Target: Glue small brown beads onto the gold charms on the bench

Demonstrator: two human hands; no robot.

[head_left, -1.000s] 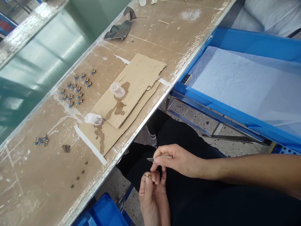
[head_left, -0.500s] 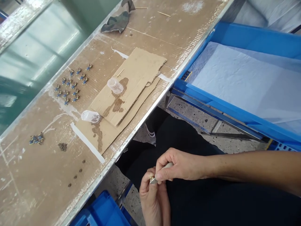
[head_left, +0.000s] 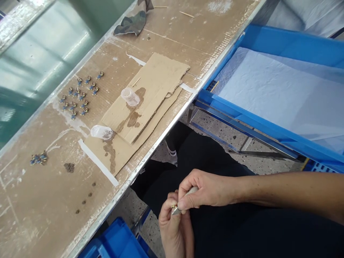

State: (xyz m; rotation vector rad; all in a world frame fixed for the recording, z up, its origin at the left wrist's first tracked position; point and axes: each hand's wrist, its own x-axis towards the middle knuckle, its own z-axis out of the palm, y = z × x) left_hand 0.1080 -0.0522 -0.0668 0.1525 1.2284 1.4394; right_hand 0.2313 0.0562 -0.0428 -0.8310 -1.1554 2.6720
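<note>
Below the table point(head_left: 150, 157) edge, over my lap, my right hand point(head_left: 206, 190) pinches a small blade point(head_left: 176, 210); its tip touches a tiny piece point(head_left: 173, 206) clamped in my left hand point(head_left: 174, 229) fingertips.

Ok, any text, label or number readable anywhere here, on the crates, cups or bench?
None: no readable text in this view.
The blue crate, its white liner, the clear cups, the cardboard and the metal tool all show no print.
</note>
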